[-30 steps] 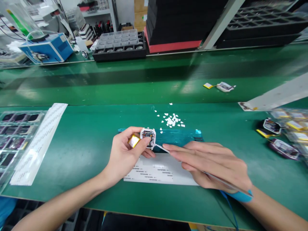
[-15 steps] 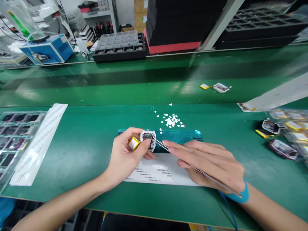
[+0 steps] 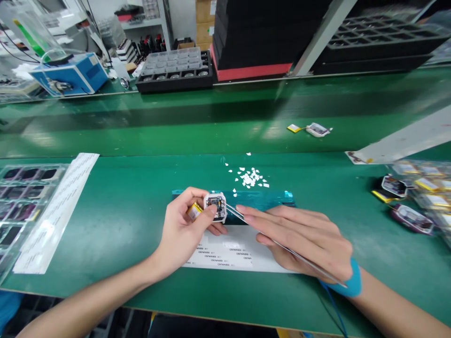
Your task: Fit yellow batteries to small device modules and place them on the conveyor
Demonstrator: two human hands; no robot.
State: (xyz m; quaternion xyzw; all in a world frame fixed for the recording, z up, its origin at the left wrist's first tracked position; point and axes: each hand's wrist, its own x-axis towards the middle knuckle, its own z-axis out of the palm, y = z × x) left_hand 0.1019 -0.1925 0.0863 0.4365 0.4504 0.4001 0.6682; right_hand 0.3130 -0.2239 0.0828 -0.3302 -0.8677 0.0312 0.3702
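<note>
My left hand (image 3: 186,220) grips a white smartwatch case (image 3: 220,213) with its circuit board facing up, the thumb lying over the board. A yellow-edged battery (image 3: 194,211) sits beside the case, within the same hand. My right hand (image 3: 303,239) is closed around a pair of metal tweezers (image 3: 235,213), whose tips reach the right side of the case. Whether the tips hold anything is too small to tell. Under the hands lie a white printed sheet (image 3: 225,256) and a shiny blue film strip (image 3: 260,199). Small white pieces (image 3: 251,177) are scattered just beyond.
A clear tray (image 3: 35,188) of watch parts and a white strip (image 3: 59,211) lie left. Right are a black watch case (image 3: 393,186), a purple one (image 3: 412,218) and trayed batteries (image 3: 437,183). Another white case (image 3: 318,130) lies further back. A slanted post (image 3: 405,136) stands right.
The tweezer tips have drawn back slightly from the board's middle to the case's right edge. My left thumb has shifted a little left, and the case is turned slightly, showing more board.
</note>
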